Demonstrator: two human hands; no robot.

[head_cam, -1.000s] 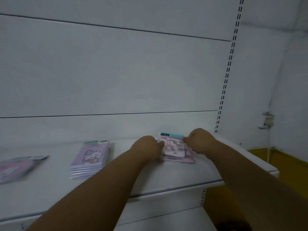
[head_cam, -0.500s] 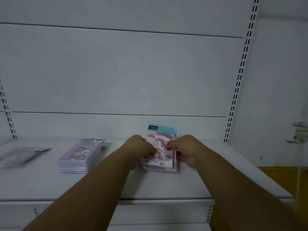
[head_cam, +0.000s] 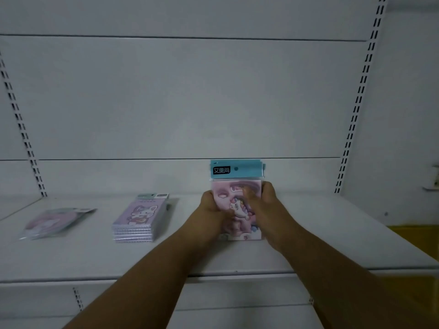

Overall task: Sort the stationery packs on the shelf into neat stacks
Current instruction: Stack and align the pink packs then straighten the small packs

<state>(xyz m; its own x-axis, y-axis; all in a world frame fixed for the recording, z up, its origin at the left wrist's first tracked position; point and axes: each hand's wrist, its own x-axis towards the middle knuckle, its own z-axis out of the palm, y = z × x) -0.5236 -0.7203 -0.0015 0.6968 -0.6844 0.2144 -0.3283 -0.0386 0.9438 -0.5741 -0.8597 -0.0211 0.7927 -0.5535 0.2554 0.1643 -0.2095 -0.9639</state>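
Both hands — left hand [head_cam: 210, 205], right hand [head_cam: 263, 203] — clench the pink packs [head_cam: 237, 210] upright at frame centre on the shelf [head_cam: 332, 245]. The purple stack [head_cam: 140, 219] looks squared; the loose packs [head_cam: 54, 222] at far left remain — roughly halfway.

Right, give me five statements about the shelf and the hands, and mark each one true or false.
1. Both hands hold the pink packs with the blue header. True: left hand and right hand flank them.
2. The held packs lie flat. False: they are tipped up, header at the top.
3. The purple stack sits left of the hands. True.
4. The right hand touches the purple stack. False: they are well apart.
5. The loose pack at far left lies on the purple stack. False: it lies apart on the shelf.
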